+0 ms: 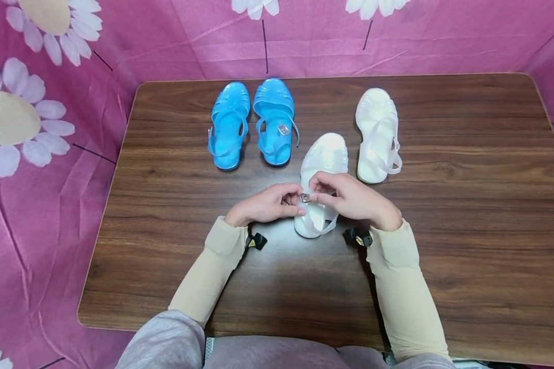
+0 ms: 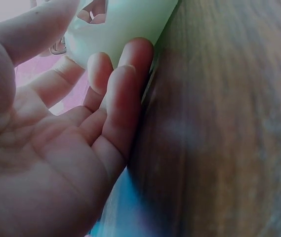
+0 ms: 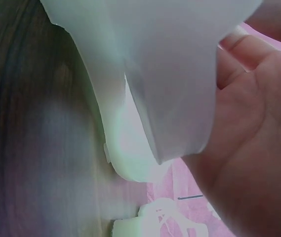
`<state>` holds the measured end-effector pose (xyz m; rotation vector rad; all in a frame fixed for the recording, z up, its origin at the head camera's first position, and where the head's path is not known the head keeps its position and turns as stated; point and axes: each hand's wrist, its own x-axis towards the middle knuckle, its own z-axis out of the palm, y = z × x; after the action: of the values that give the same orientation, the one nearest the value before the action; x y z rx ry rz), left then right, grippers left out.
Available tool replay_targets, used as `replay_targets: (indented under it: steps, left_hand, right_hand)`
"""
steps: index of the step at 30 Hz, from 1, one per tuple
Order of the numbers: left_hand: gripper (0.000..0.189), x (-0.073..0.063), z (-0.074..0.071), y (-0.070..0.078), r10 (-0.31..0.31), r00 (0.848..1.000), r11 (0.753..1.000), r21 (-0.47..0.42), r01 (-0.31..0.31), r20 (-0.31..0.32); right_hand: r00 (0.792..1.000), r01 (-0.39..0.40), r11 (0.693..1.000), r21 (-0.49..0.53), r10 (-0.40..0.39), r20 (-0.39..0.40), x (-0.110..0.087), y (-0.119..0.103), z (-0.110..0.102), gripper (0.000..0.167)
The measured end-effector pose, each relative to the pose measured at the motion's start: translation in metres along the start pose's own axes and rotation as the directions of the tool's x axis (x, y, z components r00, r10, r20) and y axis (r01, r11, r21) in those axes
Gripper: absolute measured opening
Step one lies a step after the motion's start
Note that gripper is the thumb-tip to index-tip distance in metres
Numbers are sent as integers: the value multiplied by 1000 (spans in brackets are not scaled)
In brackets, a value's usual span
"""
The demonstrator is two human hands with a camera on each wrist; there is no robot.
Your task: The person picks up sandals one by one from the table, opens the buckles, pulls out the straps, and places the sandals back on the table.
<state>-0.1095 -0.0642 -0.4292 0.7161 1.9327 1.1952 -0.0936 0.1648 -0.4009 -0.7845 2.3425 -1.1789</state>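
Observation:
A white jelly sandal (image 1: 324, 154) lies on the table between the two hands, toe pointing away. My left hand (image 1: 269, 204) is at its left side, with thumb and index finger pinching by the metal buckle (image 1: 305, 198). From the right, my right hand (image 1: 353, 197) reaches over the sandal and pinches the strap at the buckle. The left wrist view shows the other left fingers bent against the sandal's side (image 2: 125, 29). A pale strap (image 3: 175, 98) fills much of the right wrist view, and the right fingertips are hidden there.
Another white sandal (image 1: 377, 133) lies at the right behind the right hand. Two blue sandals, one left (image 1: 229, 130) and one right (image 1: 275, 136), sit side by side near the far edge. Pink flowered cloth (image 1: 304, 48) hangs around the brown wooden table (image 1: 466, 205).

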Motion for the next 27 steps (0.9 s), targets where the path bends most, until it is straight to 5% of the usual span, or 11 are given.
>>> replay_targets:
  steps: [27]
  left_hand:
    - [15,-1,0,1,-6,1000,1000,7,6,-5]
  right_hand:
    - [1000,18,1000,-19,-18,-17,3,-3,2,5]
